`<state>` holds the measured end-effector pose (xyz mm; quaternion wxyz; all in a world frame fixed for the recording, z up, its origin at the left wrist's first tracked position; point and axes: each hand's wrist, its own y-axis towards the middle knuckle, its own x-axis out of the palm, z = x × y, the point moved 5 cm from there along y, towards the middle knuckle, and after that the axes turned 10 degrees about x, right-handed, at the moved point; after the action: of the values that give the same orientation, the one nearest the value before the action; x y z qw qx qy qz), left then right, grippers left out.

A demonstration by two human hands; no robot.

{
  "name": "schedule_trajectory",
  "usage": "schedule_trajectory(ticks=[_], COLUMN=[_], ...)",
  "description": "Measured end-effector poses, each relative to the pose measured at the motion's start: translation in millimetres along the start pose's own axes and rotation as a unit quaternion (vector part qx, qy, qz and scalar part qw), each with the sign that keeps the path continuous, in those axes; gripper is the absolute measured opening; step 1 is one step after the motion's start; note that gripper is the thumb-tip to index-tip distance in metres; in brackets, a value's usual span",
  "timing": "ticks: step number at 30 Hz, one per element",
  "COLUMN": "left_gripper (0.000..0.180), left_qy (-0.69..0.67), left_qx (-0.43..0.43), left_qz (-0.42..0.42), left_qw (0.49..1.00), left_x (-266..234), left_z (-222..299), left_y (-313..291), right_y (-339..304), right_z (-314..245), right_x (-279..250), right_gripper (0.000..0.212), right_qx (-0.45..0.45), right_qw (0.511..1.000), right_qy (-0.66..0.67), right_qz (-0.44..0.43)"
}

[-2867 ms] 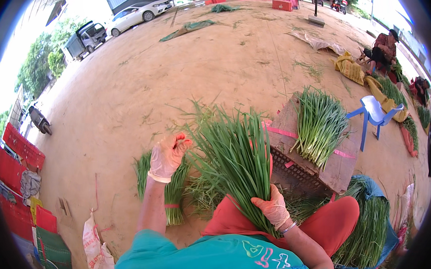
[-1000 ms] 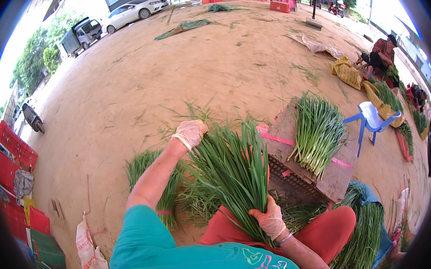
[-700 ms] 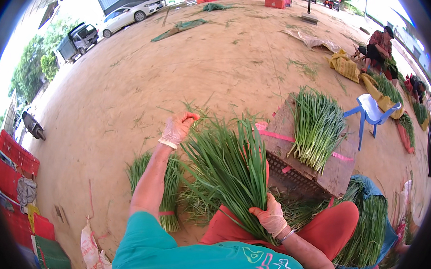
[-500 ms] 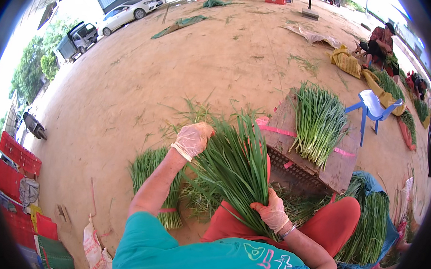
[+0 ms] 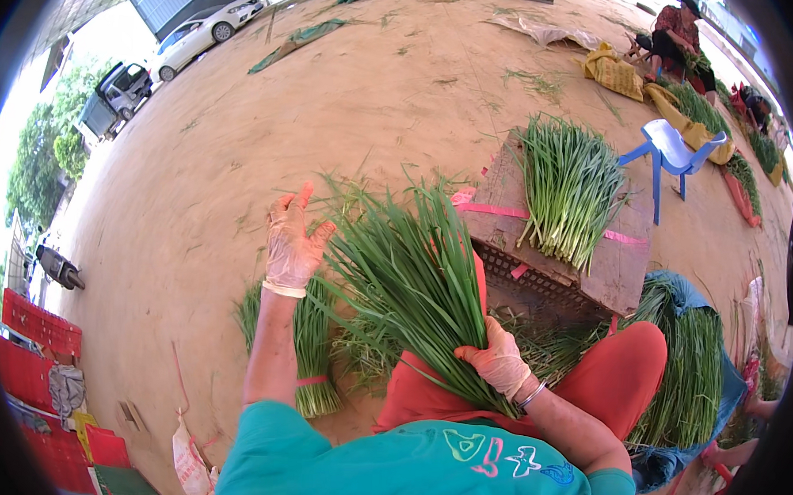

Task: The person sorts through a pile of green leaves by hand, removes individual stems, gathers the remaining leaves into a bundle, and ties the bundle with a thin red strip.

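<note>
Gripped near its base in my right hand (image 5: 496, 356) is a thick bunch of long green garlic chives (image 5: 413, 284), its leaves fanning up and left over my red trousers. My left hand (image 5: 294, 243), in a clear glove with orange fingertips, is lifted beside the leaf tips, fingers apart and holding nothing. Below that arm lies a tied bundle of chives (image 5: 314, 354) with a pink band. A loose pile of chives (image 5: 569, 195) lies on a wooden board (image 5: 495, 212) set on a crate, a pink strap (image 5: 495, 209) beneath it.
More chives (image 5: 687, 375) lie in a blue sack (image 5: 728, 399) at my right. A blue plastic stool (image 5: 670, 153) stands beyond the board. Red crates (image 5: 39, 320) are at the left. Co-workers (image 5: 680, 39) sit far right near yellow sacks (image 5: 612, 71). Leaf scraps litter the ground.
My left hand has let go of the leaf tips, moved left and opened. My right hand still holds the bunch. The whole view has shifted slightly.
</note>
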<state>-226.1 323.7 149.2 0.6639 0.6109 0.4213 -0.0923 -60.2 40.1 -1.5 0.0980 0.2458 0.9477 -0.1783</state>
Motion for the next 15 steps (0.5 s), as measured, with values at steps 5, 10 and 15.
schedule_trajectory(ticks=[5, 10, 15], left_gripper=[0.043, 0.038, 0.022], left_qy=[-0.265, -0.263, -0.244], left_qx=[-0.04, 0.132, 0.143], left_qz=[-0.057, -0.125, -0.119], left_qw=[0.962, 0.947, 0.952], left_x=[-9, 10, 25], left_z=[68, 155, 171], left_y=[12, 19, 22], right_y=[0, -3, -6], right_z=[-1, 0, 0], right_x=[0, 0, 7], right_gripper=[0.052, 0.053, 0.054], right_qx=[-0.009, -0.009, -0.035], right_qw=[1.0, 1.0, 0.997], right_qy=[0.018, -0.029, -0.064], right_qz=[-0.01, -0.006, 0.0])
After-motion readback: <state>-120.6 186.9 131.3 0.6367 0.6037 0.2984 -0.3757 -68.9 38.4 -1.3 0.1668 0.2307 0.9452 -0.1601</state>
